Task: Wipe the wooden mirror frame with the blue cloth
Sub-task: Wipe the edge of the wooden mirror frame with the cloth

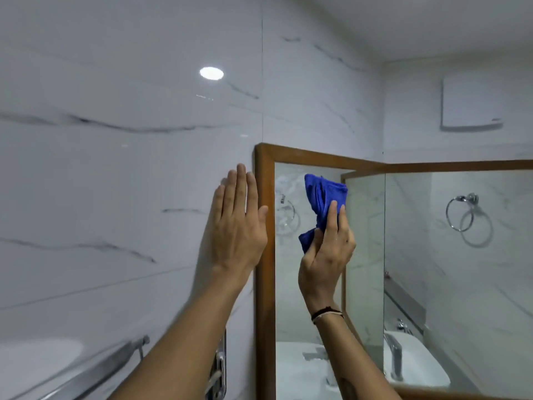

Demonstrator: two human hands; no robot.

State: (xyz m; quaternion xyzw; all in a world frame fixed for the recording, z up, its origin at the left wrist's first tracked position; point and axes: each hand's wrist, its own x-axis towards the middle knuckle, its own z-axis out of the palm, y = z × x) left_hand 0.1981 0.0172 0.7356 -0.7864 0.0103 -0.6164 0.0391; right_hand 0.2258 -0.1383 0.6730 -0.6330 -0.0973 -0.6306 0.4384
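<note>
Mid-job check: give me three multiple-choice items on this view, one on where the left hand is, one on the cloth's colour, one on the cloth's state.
1. Where is the left hand?
A. flat on the wall tile beside the frame
B. on the sink
C. gripping the towel ring

2. What colour is the cloth?
A. white
B. blue
C. green

3. What state is the cloth in?
A. spread flat on the glass
B. hanging on the towel ring
C. bunched in the right hand

Answers:
1 A, the palm lies open on the wall just left of the frame.
2 B, it is plainly blue against the mirror.
3 C, the right hand pinches it crumpled in front of the glass.
</note>
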